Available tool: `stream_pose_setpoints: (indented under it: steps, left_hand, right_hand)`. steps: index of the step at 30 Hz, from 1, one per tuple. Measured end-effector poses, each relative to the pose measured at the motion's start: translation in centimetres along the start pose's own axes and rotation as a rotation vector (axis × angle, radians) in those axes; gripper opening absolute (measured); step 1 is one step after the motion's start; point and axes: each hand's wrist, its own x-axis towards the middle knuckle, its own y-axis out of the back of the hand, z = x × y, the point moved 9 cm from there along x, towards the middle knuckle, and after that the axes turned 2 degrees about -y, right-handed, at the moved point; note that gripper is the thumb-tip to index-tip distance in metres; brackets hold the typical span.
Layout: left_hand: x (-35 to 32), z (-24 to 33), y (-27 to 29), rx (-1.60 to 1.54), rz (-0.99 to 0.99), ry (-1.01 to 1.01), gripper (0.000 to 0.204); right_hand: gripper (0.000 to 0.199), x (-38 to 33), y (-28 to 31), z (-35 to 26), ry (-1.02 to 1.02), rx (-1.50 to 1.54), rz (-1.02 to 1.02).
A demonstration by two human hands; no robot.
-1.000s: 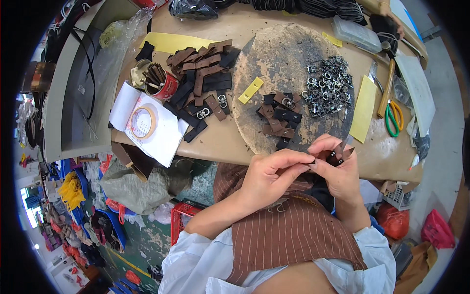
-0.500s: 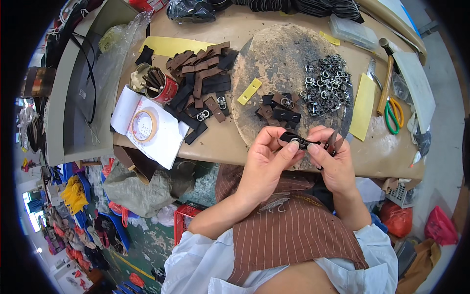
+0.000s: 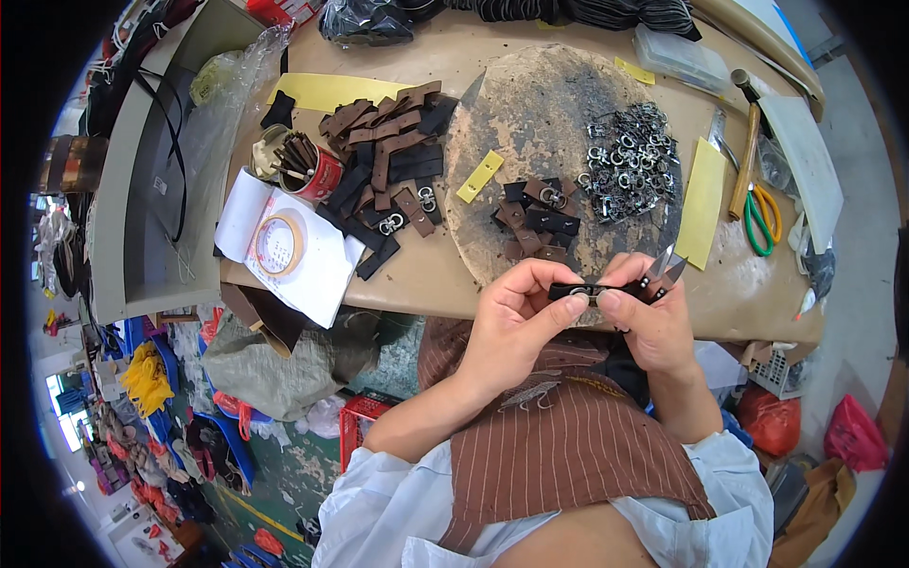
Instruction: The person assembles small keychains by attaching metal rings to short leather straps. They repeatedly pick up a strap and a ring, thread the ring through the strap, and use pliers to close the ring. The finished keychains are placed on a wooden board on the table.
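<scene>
Just above the near edge of the round board, my left hand (image 3: 523, 322) pinches one end of a black leather strap (image 3: 564, 292) between thumb and fingertips. My right hand (image 3: 648, 320) grips the strap's other end. A silvery metal ring (image 3: 591, 292) shows at the strap's middle, partly covered by my thumbs. Tucked in my right hand is also a pair of thread snips (image 3: 670, 269), its two blades sticking out apart beyond the fingers. Past my hands lies a small heap of brown and black leather straps (image 3: 543, 221), some with metal rings.
Metal clasps (image 3: 632, 161) are piled on the round worn board (image 3: 530, 95), near a yellow strip (image 3: 480, 177). More leather straps (image 3: 383, 142), a red tin (image 3: 325, 174) and a notepad (image 3: 312, 275) with a tape roll lie left. A hammer (image 3: 748, 161) and scissors (image 3: 760, 222) lie right.
The strap has turned to lie nearly level, its black face now showing along my left fingers. The snips' blades have swung to point farther up and right. Both hands keep their grip.
</scene>
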Motion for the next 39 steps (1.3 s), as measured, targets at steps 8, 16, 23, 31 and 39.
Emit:
stream_pose_setpoints:
  steps: [8,16,23,31,39]
  left_hand:
    - [-0.2,-1.3,-1.0,-0.141,-0.102,0.317,0.029]
    - [0.5,0.1,0.6,0.038,0.057,0.022,0.022]
    - [0.7,0.5,1.4,0.107,0.174,-0.090,0.017]
    - [0.7,0.6,2.6,0.124,0.276,-0.171,0.017]
    - [0.1,1.5,2.3,0.304,0.284,-0.311,0.017]
  right_hand:
    - [0.021,-1.0,-2.4,-5.4,0.676,-0.810,-0.207]
    - [0.036,-1.5,1.5,-4.7,0.437,-0.370,0.092]
    - [0.037,-2.1,0.3,-1.1,-0.008,-0.577,-0.138]
    - [0.015,-0.8,-2.3,-1.2,0.088,-0.954,-0.005]
    - [0.015,-0.7,-2.9,-1.0,0.183,-1.013,-0.014]
